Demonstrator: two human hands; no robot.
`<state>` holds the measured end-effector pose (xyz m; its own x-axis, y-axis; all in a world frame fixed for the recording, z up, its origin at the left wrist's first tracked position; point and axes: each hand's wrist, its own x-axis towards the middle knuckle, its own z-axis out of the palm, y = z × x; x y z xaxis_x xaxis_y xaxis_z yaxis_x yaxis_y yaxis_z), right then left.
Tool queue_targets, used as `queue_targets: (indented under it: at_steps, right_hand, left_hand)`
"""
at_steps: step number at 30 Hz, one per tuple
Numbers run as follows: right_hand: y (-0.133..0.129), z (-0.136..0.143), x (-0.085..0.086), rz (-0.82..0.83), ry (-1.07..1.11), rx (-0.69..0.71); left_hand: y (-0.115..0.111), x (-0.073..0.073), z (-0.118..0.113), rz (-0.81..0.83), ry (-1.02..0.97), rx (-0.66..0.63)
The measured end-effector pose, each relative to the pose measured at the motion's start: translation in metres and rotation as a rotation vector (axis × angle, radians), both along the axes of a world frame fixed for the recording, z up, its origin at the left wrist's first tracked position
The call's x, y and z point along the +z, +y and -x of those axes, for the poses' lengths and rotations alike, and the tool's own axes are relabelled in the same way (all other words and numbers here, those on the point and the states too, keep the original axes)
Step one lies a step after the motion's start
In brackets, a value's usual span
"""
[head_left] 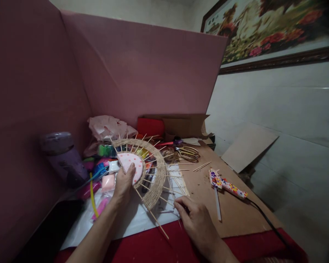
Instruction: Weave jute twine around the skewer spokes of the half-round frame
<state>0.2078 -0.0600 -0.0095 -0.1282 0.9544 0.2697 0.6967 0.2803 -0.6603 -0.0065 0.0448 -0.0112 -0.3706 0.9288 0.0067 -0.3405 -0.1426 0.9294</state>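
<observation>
My left hand (124,186) grips a half-round fan-shaped piece at its centre, the thumb lying on a pink dotted fabric half-disc (137,168). Thin wooden sticks radiate from that half-disc. A wide band of woven tan twine (159,175) runs across them, and the stick tips stick out past it. Close to the tips at the lower right, my right hand (193,217) is closed in a pinch on a thin strand of twine (179,222), which hangs below the fingers. The fan piece is tilted above the table.
Right of my hands lies a flower-patterned glue gun (227,185) with a black cord. Gold-handled scissors (188,153) and loose sticks (202,166) lie behind. Colourful clay packets (108,182) and a purple bottle (65,159) stand left. Pink panels (150,69) rise behind.
</observation>
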Motion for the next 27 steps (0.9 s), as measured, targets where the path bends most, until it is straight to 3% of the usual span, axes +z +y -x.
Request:
queue_targets:
  at_steps: [3, 7, 10, 12, 15, 17, 18, 21, 27]
  right_hand:
    - [0.000, 0.000, -0.001, 0.017, -0.034, -0.015]
    - [-0.001, -0.002, -0.003, 0.003, -0.141, -0.041]
    - [-0.003, -0.001, -0.004, -0.001, -0.213, -0.071]
    - [-0.004, 0.000, -0.003, 0.011, -0.210, -0.078]
    - [-0.006, 0.001, -0.002, 0.017, -0.137, -0.049]
    - [-0.007, 0.000, -0.002, 0.016, -0.070, -0.003]
    - [-0.007, 0.000, -0.001, 0.016, -0.036, 0.019]
    - [-0.007, 0.000, 0.001, 0.013, 0.060, 0.046]
    - [-0.002, -0.001, 0.009, 0.028, 0.164, 0.041]
  left_hand:
    - [0.003, -0.002, 0.006, -0.022, 0.329, 0.185]
    - [-0.009, 0.008, 0.003, -0.051, 0.896, 0.440]
    - [-0.024, 0.017, -0.008, -0.275, 1.224, 0.537]
    - [-0.035, 0.019, -0.019, -0.477, 1.283, 0.403]
    - [-0.051, 0.015, -0.036, -0.666, 1.207, -0.126]
    - [-0.060, 0.010, -0.046, -0.676, 1.121, -0.466]
    - [-0.064, 0.009, -0.049, -0.680, 1.094, -0.577]
    - [-0.070, 0.005, -0.057, -0.640, 1.070, -0.690]
    - [-0.063, -0.003, -0.058, -0.547, 1.049, -0.629]
